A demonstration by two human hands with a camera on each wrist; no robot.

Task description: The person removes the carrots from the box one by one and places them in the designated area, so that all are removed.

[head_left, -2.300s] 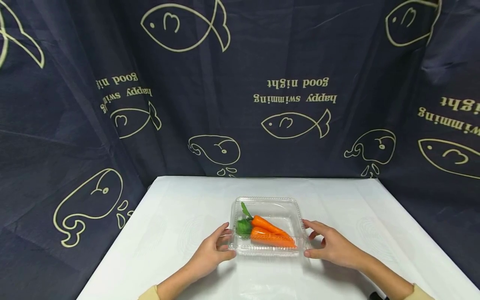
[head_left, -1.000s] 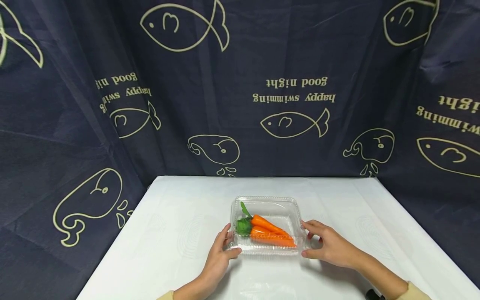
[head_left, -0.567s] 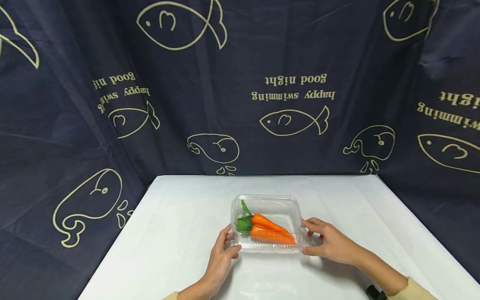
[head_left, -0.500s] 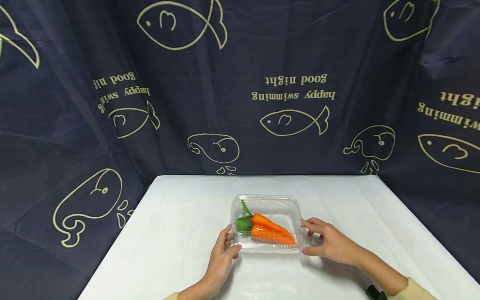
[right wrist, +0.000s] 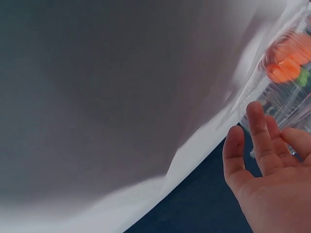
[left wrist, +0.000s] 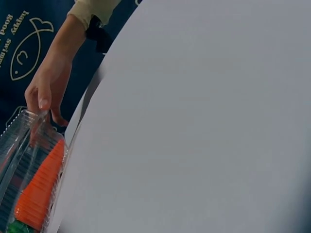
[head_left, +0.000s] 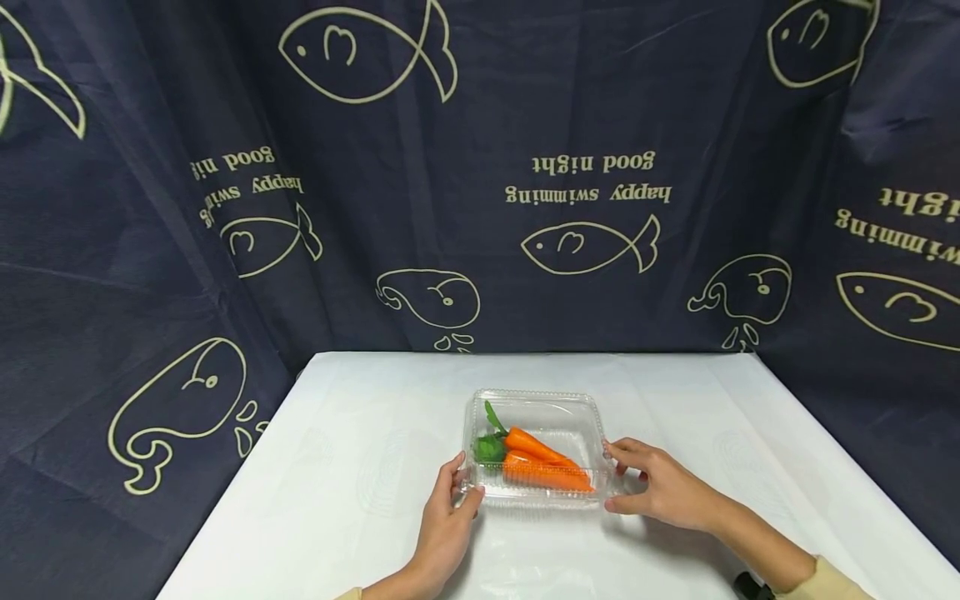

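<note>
A clear plastic clamshell box (head_left: pixel 536 408) lies on the white table in the head view, its lid down. Inside it are orange carrots (head_left: pixel 536 471) with green tops toward the left. My left hand (head_left: pixel 442 529) holds the box's front left corner, thumb at the front and fingers along the left side. At the right end, my right hand (head_left: pixel 663 492) grips the rim with curled fingers, its thumb at the front right corner. The left wrist view shows my right hand (left wrist: pixel 51 80) on the box edge above a carrot (left wrist: pixel 41 189).
The white table (head_left: pixel 360 400) extends on all sides of the box. Behind it hangs a dark blue curtain (head_left: pixel 480 183) with fish drawings and lettering. A black wrist strap (head_left: pixel 750 586) shows beside my right forearm near the front.
My left hand has shifted right, and its thumb has come onto the box's front left corner. The right hand and the box have hardly moved.
</note>
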